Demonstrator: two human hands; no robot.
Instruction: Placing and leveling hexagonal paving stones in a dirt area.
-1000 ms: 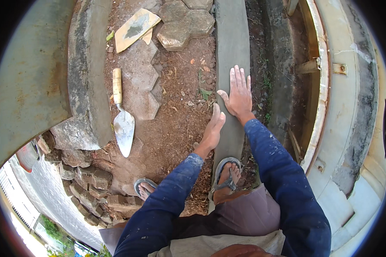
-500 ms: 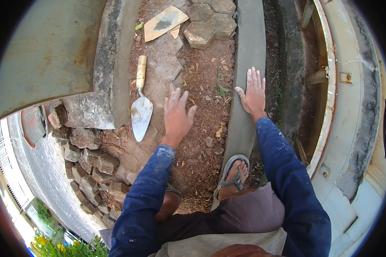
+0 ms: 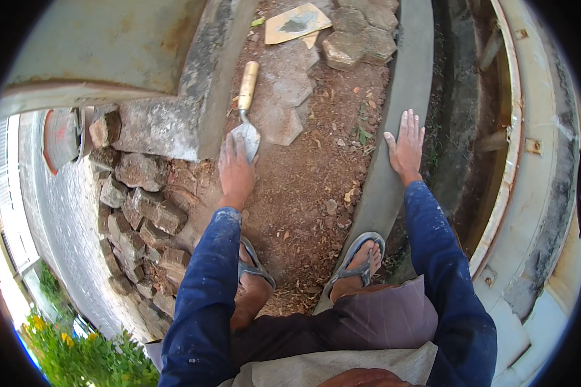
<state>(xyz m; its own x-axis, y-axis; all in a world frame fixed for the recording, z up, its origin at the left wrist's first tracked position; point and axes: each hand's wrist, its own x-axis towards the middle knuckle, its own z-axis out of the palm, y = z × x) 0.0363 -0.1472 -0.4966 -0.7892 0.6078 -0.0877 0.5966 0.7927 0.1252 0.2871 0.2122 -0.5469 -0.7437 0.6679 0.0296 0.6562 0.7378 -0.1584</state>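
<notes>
My left hand [image 3: 237, 173] is open, fingers stretched forward, over the lower blade of a pointed trowel [image 3: 248, 84]. Whether it touches the blade I cannot tell; the blade's tip is hidden beneath it. The wooden handle points away from me, and no fingers wrap it. On the right, my right hand [image 3: 406, 153] lies open and flat on a smooth grey concrete curb [image 3: 413, 77], thumb apart from the fingers. Both hands are dusty with what looks like cement.
Hexagonal paving blocks [image 3: 358, 42] sit at the far end, beside a cement-smeared board [image 3: 297, 23]. Broken blocks [image 3: 145, 206] are piled at left. Reddish soil [image 3: 310, 206] with dry leaves lies between the curbs. A rusty-edged metal frame [image 3: 507, 161] stands right of the curb.
My left hand has moved left from the bare soil to the trowel's blade. My right hand stays flat on the curb. The view has shifted, and more of my left foot shows.
</notes>
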